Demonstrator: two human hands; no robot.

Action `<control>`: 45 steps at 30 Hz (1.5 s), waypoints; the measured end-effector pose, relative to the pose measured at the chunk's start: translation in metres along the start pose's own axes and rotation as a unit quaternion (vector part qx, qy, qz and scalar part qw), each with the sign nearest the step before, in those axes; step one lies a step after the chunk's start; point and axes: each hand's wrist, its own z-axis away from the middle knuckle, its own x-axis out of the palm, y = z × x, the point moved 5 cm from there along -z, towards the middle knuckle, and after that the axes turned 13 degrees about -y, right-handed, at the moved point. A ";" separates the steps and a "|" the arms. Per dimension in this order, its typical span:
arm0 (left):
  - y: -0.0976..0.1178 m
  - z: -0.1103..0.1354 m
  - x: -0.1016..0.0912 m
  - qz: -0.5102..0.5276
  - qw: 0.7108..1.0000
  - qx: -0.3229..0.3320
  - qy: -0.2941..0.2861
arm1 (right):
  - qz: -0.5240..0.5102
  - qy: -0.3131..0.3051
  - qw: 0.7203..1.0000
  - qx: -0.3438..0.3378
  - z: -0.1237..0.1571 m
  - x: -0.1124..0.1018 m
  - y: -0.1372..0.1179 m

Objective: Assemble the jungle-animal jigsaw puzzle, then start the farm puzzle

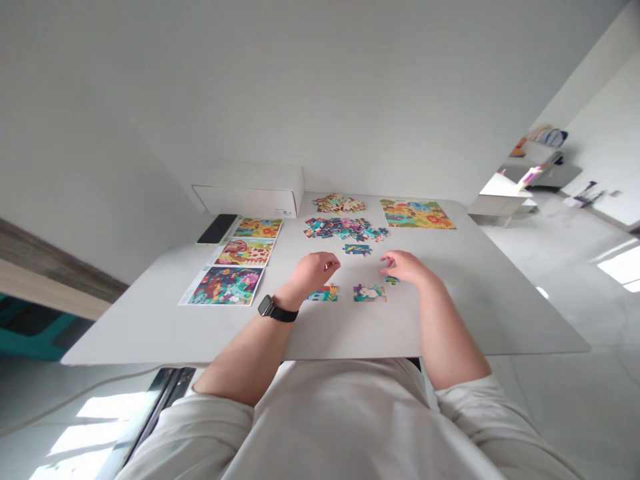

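Note:
My left hand, a black watch on its wrist, hovers over the white table with its fingers curled in; whether they hold anything is hidden. Under it lies a small joined puzzle group. My right hand rests with fingers bent over a small puzzle piece. Between the hands lies another joined group. A blue joined bit sits just beyond. Farther back are a loose blue pile and a pinkish pile.
A finished puzzle lies at the back right. Three picture cards lie in a row at the left, a black phone beside them. A white box stands against the wall. Shelves stand far right.

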 end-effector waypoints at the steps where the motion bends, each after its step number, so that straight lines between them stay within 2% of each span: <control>1: 0.001 0.000 0.002 -0.008 1.000 -0.019 -0.010 | -0.008 0.000 1.000 -0.008 0.000 0.001 -0.003; 4: 0.002 -0.001 0.003 -0.018 0.997 -0.072 -0.026 | -0.037 -0.002 0.998 -0.042 0.000 0.005 -0.016; 6: 0.001 -0.001 0.000 -0.009 0.996 -0.084 -0.014 | -0.055 0.004 0.996 -0.071 0.001 0.006 -0.025; 14: -0.025 0.005 -0.022 0.061 0.983 -0.123 0.119 | -0.075 0.101 0.985 -0.120 0.006 -0.002 -0.040; 19: -0.047 0.005 -0.044 0.173 0.958 -0.146 0.178 | -0.053 0.094 0.986 -0.125 0.002 -0.015 -0.041; 26: -0.073 -0.032 -0.092 0.233 0.928 -0.127 0.261 | 0.006 0.073 0.992 -0.101 -0.013 -0.058 -0.023; 30: -0.079 -0.060 -0.109 0.286 0.910 -0.094 0.286 | -0.010 0.078 0.993 -0.093 -0.024 -0.082 -0.026; 33: -0.085 -0.080 -0.109 0.302 0.912 -0.099 0.261 | -0.043 0.087 0.991 -0.094 -0.034 -0.097 -0.032; 36: -0.094 -0.097 -0.106 0.264 0.934 -0.113 0.212 | -0.075 0.115 0.987 -0.087 -0.044 -0.111 -0.031; 40: -0.114 -0.109 -0.101 0.100 0.973 -0.167 0.125 | -0.119 0.131 0.980 -0.091 -0.062 -0.119 -0.019; 42: -0.127 -0.111 -0.094 0.013 0.976 -0.207 0.068 | -0.125 0.124 0.980 -0.087 -0.073 -0.115 -0.011; 45: -0.145 -0.111 -0.077 -0.072 0.965 -0.250 -0.022 | -0.104 0.125 0.984 -0.077 -0.089 -0.108 0.000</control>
